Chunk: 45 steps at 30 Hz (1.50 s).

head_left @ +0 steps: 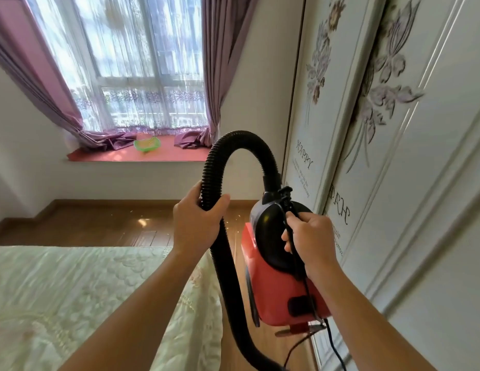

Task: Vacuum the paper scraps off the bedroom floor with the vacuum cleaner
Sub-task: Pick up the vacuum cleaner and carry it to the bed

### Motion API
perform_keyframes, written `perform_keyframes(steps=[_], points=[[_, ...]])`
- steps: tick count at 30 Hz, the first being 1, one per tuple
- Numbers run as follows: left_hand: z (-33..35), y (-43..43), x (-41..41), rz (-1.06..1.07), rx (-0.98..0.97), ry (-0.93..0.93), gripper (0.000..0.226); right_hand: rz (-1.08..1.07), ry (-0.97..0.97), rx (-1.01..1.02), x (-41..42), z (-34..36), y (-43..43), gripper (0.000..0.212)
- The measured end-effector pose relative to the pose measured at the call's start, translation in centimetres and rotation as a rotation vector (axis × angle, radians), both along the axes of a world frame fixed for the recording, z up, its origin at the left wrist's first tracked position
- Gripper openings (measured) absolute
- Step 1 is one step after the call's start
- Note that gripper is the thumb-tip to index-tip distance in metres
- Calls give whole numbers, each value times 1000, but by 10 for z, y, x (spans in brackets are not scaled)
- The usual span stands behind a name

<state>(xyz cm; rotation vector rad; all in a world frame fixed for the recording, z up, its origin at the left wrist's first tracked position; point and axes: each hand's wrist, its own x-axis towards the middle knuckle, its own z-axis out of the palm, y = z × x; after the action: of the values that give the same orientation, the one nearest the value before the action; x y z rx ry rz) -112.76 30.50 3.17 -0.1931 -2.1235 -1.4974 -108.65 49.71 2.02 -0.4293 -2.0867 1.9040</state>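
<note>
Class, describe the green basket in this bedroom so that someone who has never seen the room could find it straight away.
Start at the big window on the far wall and drop to the red sill beneath it. The green basket sits near the sill's middle, between two heaps of purple curtain cloth. It is the only bright green thing there, shallow and open-topped.

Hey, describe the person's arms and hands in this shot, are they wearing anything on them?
Both forearms are bare as far as the frame shows: no sleeves in view. The left hand and right hand wear no gloves, and no rings, watch or bracelets can be seen on the fingers or wrists. No markings are visible.
</note>
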Motion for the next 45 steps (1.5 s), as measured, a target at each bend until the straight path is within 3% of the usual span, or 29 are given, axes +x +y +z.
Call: perform_keyframes(steps=[15, 28, 45], points=[[-26, -31, -242, -99, 57, -29, 17, -66, -45, 14, -221, -18, -28, 30], [-19, -51, -392, -150, 76, -20, 15, -94, -10, 4, -366, -10, -47, 31], [-27, -10, -616, 106, 68, -79, 21, 153, -44, -43, -639, -17, 10, 31]])
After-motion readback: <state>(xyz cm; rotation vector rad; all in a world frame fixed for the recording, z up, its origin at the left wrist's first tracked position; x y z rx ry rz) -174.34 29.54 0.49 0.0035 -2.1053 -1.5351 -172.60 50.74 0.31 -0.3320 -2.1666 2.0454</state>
